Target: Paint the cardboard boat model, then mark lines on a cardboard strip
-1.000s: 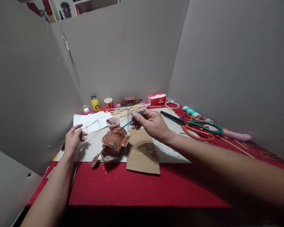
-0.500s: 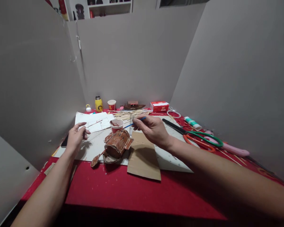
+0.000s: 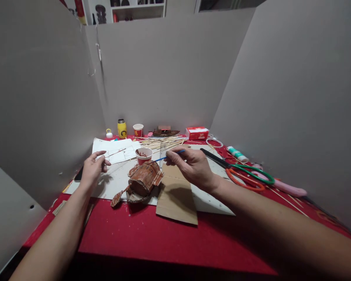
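The right hand is easing back a touch from a second ago, fingers pinching the blue paintbrush, its tip hovering just beside the paint cup and above the brown model lying on the white board. The left hand is staying low on the table, fingers loosely curled, holding nothing
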Tool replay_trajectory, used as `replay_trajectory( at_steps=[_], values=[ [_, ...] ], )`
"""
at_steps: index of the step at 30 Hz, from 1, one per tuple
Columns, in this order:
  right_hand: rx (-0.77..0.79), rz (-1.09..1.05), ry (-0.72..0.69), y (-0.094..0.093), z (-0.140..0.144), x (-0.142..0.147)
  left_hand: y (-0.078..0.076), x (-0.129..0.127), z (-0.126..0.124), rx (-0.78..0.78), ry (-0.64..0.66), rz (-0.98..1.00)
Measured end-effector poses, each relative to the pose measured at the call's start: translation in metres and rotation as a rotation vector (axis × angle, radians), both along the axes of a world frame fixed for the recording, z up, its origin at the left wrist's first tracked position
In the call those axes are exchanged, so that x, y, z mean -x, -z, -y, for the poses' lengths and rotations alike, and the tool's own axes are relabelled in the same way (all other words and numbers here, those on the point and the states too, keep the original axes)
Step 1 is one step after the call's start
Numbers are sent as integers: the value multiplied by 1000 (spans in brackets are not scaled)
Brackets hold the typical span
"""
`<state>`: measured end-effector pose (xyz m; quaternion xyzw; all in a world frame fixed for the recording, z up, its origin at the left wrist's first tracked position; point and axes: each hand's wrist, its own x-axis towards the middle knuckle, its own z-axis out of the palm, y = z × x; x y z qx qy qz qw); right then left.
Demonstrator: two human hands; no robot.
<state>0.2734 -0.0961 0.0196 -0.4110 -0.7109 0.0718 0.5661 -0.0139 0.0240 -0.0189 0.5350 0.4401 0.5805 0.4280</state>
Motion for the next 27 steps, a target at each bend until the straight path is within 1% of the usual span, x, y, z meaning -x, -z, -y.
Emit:
replay_trajectory(
  at_steps=[2, 6, 11, 15, 19, 21, 23, 25, 27],
  values=[
    [-10, 23, 3, 0, 5, -1, 0, 0, 0, -4, 3, 5],
    [-60, 19, 54, 6, 12, -4, -1, 0, 1, -7, 1, 9],
    [-39, 35, 45, 17, 18, -7, -2, 0, 1, -14, -4, -4],
    [-50, -24, 64, 23, 21, -8, -3, -1, 2, -19, -21, -10],
    [-56, -26, 67, 21, 26, -11, -4, -1, 1, -12, -28, -14],
    [-44, -126, 93, 16, 27, -14, -4, 0, 1, -8, -29, -15],
    [3, -289, 84, 11, 25, -19, -4, 1, 0, -2, -34, -16],
    [81, -439, 39, 8, 21, -23, -4, 2, -1, 9, -43, -21],
    [184, -534, -18, 9, 15, -27, -4, 2, -1, 17, -45, -26]
  ],
)
